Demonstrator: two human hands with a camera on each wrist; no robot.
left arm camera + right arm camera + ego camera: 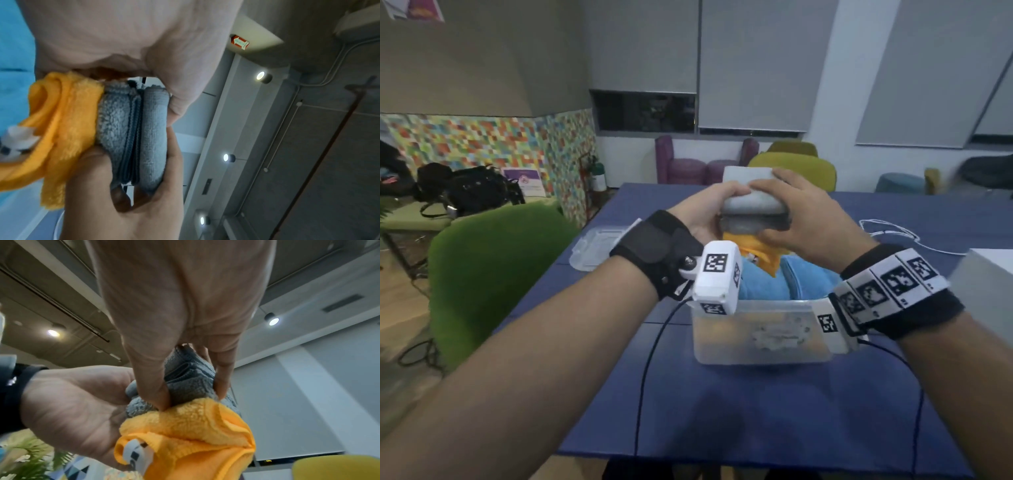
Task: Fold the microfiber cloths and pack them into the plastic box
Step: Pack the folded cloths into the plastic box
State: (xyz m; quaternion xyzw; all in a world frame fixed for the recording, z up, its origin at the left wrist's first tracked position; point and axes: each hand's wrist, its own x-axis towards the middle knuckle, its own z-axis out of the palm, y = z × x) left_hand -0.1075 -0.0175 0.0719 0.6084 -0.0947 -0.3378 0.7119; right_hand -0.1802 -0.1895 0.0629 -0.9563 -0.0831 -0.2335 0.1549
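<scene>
- My left hand and right hand both clamp the folded grey cloth, thumbs and fingers curled round it.
- An orange cloth hangs beneath it.
- Both sit raised above the plastic box, where a blue cloth sticks out.

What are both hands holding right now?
Left hand: grips the folded grey cloths and orange cloth.
Right hand: grips the same stack.

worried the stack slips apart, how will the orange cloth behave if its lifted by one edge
Probably floppy: the orange cloth sags in loose folds below the grey cloths that both hands squeeze. Likely light, since it hangs without dragging the stack down. Its fluffy pile should cling rather than slide.
</scene>
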